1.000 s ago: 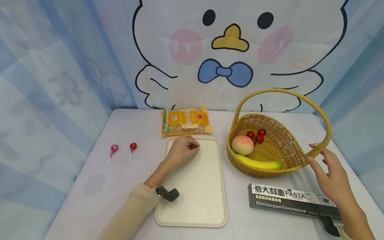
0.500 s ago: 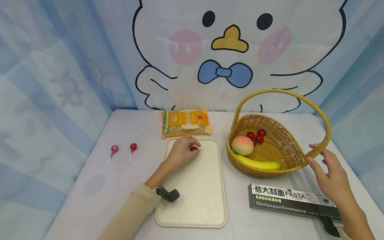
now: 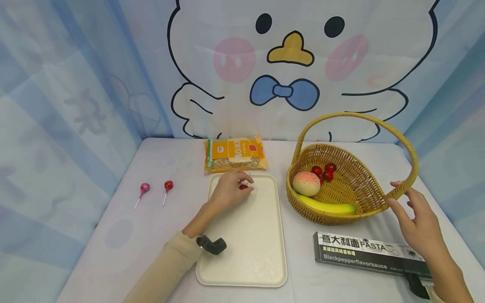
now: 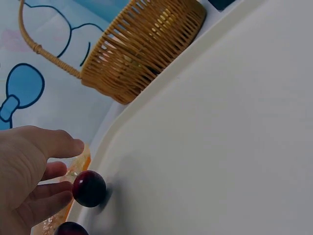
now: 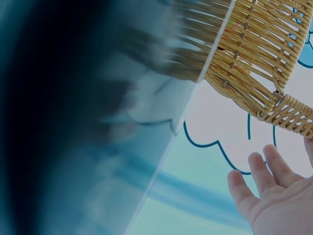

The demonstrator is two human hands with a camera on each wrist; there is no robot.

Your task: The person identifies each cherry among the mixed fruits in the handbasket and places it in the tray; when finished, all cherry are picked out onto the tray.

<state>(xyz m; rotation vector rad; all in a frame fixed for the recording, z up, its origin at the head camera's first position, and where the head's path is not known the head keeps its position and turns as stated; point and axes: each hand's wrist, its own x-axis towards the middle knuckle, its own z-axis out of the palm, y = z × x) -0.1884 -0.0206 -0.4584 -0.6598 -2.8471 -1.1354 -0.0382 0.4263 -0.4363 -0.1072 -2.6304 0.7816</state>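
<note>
My left hand (image 3: 228, 189) is over the far end of the cream tray (image 3: 250, 244). In the left wrist view, its thumb and fingers stand apart. A dark red cherry (image 4: 89, 188) is right at the fingertips, with another cherry (image 4: 71, 229) lower at the frame edge. In the head view the hand partly hides the cherry (image 3: 243, 187). My right hand (image 3: 420, 221) holds the wicker basket (image 3: 373, 181) at the handle's near right base, between thumb and forefinger; its other fingers extend. The basket contains a peach (image 3: 306, 184), a banana (image 3: 327, 206) and several cherries (image 3: 327, 174).
A yellow noodle packet (image 3: 235, 154) lies behind the tray. Two lollipops, one pink (image 3: 144, 187) and one red (image 3: 168, 185), lie left of it. A black pasta box (image 3: 367, 254) lies in front of the basket, partly under the right forearm.
The left hand stays over the tray's far end, while the cherry at its fingers shifts slightly and shows more than a second ago. The right hand and basket stay still.
</note>
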